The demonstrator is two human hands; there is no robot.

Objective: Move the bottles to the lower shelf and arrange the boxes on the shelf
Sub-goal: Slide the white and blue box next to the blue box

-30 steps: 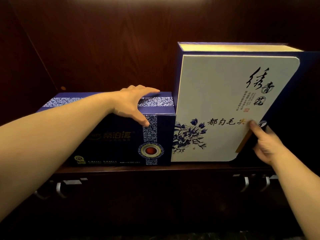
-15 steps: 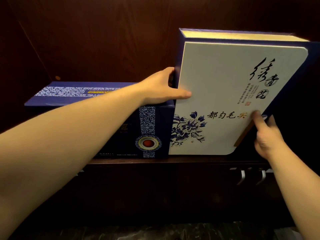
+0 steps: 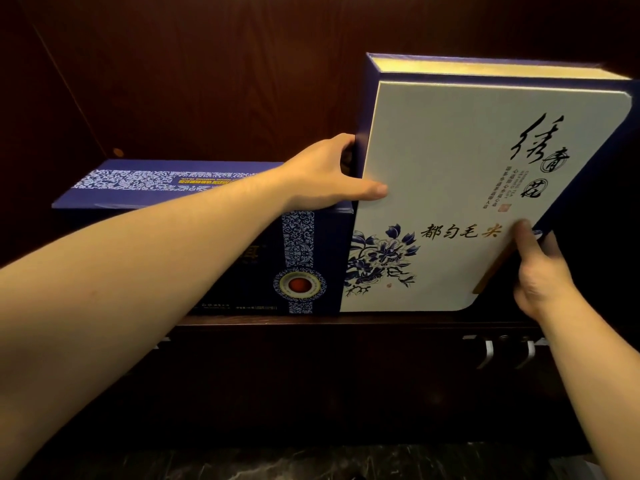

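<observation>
both hands grip the upright white box (image 3: 467, 188) on the shelf (image 3: 311, 320), left hand (image 3: 332, 174) closed around its left edge above the blue box (image 3: 214, 216), right hand (image 3: 540, 271) pinching its right edge.

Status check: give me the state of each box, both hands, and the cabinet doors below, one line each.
white box: standing upright on the shelf, gripped on both side edges.
dark blue box: lying flat on the shelf, touching the white box's left side, not held.
left hand: gripping the white box's left edge, thumb on its front.
right hand: holding the white box's lower right edge.
cabinet doors: appear closed.
</observation>
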